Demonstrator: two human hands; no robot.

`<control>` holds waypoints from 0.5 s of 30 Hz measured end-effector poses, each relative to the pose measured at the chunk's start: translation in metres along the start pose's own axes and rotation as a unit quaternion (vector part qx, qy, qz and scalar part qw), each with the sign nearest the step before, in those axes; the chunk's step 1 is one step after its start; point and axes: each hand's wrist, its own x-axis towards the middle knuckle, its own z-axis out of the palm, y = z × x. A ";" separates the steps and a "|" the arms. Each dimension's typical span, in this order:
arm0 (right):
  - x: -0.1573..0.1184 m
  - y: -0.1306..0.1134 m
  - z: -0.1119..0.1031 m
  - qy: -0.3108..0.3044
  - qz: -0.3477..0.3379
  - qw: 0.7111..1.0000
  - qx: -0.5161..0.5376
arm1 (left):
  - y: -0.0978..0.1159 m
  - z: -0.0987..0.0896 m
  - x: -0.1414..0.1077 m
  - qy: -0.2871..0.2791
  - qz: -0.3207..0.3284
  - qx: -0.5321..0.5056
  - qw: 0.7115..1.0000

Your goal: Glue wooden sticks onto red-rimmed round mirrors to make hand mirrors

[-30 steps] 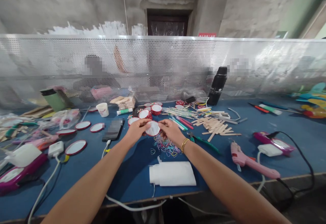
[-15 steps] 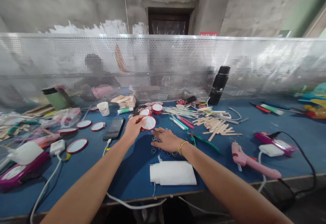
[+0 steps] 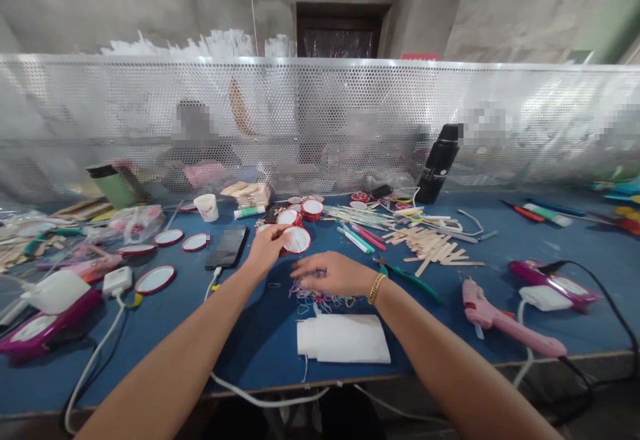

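Note:
My left hand (image 3: pixel 267 248) pinches the edge of a round white disc with a red rim (image 3: pixel 297 241), tilted up off the table. More red-rimmed discs (image 3: pixel 312 207) sit stacked just behind it. To the right, my right hand (image 3: pixel 337 275) hovers low over a small heap of thin coloured loops (image 3: pixel 320 300), palm down, its fingers stretched to the left and somewhat apart. Nothing shows in its fingers, and the hand covers part of the heap. Nearer the table's front edge lies a folded white cloth-like piece (image 3: pixel 344 339).
A pink glue gun (image 3: pixel 510 323) lies on the right, its cord hanging over the edge. Green-handled pliers (image 3: pixel 413 279), wooden sticks (image 3: pixel 433 247) and a black bottle (image 3: pixel 439 165) are at centre right. A phone (image 3: pixel 228 248) and paper cup (image 3: pixel 207 207) are on the left; a perforated screen (image 3: pixel 320 100) stands behind.
My right hand has lifted a little and shifted right, uncovering more of the coloured loops. The left hand still holds the disc in nearly the same place. The view has tipped slightly downward.

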 end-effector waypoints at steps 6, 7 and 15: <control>0.005 0.021 0.001 0.086 0.191 0.956 -0.207 | -0.002 0.004 -0.001 -0.008 -0.015 -0.019 1.000; 0.005 0.021 0.003 0.062 0.197 0.955 -0.213 | -0.003 0.004 -0.001 -0.016 -0.019 -0.025 0.999; 0.002 -0.001 0.000 0.033 0.111 0.983 -0.143 | -0.015 0.006 0.002 -0.053 -0.042 -0.029 0.997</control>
